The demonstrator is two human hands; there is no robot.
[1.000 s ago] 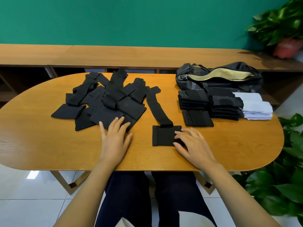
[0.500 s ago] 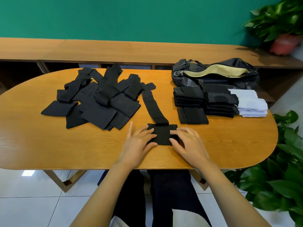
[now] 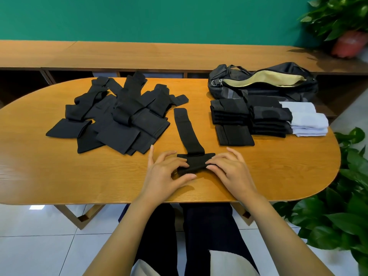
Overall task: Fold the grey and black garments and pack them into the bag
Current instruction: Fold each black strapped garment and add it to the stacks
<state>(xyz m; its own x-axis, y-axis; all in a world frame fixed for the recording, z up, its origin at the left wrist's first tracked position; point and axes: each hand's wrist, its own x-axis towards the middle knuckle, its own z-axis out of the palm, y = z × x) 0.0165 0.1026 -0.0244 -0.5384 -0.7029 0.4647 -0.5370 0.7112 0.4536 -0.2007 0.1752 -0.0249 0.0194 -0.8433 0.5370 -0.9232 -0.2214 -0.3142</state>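
Note:
A long black garment (image 3: 187, 132) lies on the wooden table (image 3: 59, 176), its near end doubled over at the front edge. My left hand (image 3: 167, 174) pinches the left side of that folded end, and my right hand (image 3: 229, 168) pinches its right side. A loose heap of unfolded black garments (image 3: 119, 116) covers the table's left half. Folded black stacks (image 3: 249, 118) and folded pale grey pieces (image 3: 306, 120) sit at the right. Behind them lies the black bag (image 3: 262, 82), unzipped, its tan lining showing.
A long wooden bench (image 3: 139, 54) runs behind the table against the green wall. A potted plant in a red pot (image 3: 346, 42) stands at its right end. Leafy plants (image 3: 338, 206) crowd the floor by the table's right end.
My left hand came off the bare table over to the garment. Both hands now pinch its near end, which has been lifted and rolled over itself, looking narrower than before.

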